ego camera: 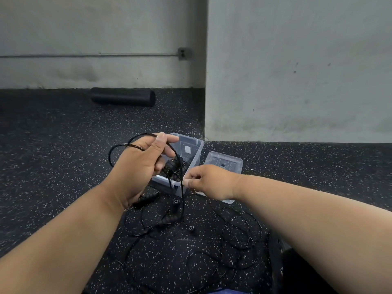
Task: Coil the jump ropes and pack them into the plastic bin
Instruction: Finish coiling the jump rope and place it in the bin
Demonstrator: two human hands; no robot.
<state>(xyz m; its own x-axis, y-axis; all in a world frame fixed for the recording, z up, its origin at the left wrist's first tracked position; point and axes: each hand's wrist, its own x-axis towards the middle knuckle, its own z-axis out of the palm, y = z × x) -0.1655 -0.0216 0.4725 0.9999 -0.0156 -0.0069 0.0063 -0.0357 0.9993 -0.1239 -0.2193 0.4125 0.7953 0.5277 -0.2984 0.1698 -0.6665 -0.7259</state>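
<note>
Loose ropes are strewn on the floor. A rope is gripped by the left hand and pinched by the right hand, partly hiding the bin. A lid lies beside it; a roller beyond.

This looks like a gym room. The floor is black rubber with white flecks, a black foam roller lies at the far wall of bare grey concrete, and jump ropes sprawl on the near floor.
</note>
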